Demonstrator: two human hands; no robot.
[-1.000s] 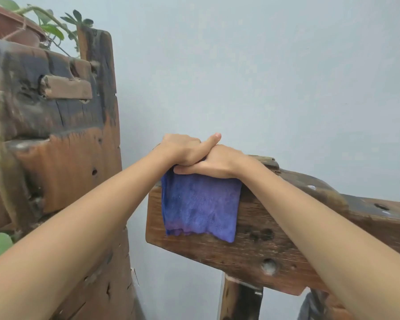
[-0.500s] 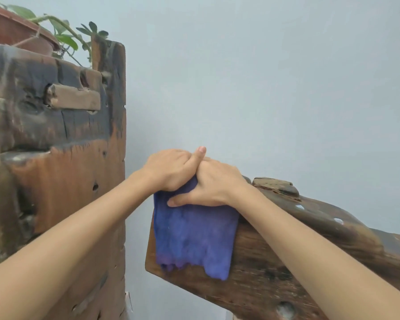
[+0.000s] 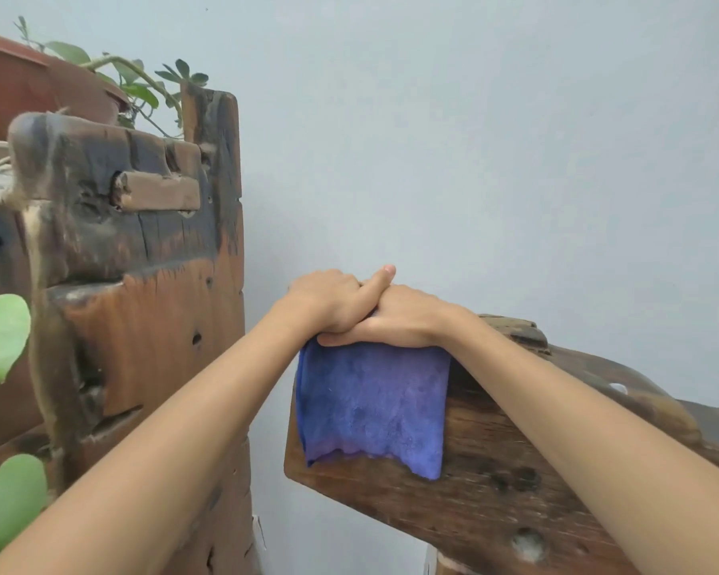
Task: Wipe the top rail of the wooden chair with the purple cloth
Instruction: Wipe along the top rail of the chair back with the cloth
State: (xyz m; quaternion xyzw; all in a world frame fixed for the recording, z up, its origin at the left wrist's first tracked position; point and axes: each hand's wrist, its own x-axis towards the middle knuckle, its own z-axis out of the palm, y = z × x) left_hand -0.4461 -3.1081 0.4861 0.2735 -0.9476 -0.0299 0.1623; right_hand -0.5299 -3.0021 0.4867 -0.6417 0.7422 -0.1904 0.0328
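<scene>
My 2 hands sit together on the left end of the chair's top rail [image 3: 515,483], with the purple cloth [image 3: 370,404] trapped between them and the wood. My right hand [image 3: 399,319] lies palm down on the cloth along the rail's upper edge, thumb stretched out to the left along the fold, fingers curling over the far side where I cannot see them. My left hand [image 3: 328,298] lies partly over the right one, its thumb pointing up and across the right knuckles, its fingers bent down over the cloth at the rail's corner. So both grips are narrow and closed on the cloth, pressing it onto the rail.

The cloth is draped over the top edge and hangs flat down the near face of the rail, its ragged lower hem ending just above the rail's bottom edge. The rail itself is dark, worn wood with holes and pale marks, slanting down toward the right.

To the left stands a tall weathered wooden stand [image 3: 142,305], with a reddish plant pot [image 3: 30,89] on it and green leaves [image 3: 1,338] trailing in front. A plain pale wall [image 3: 494,139] is behind everything.
</scene>
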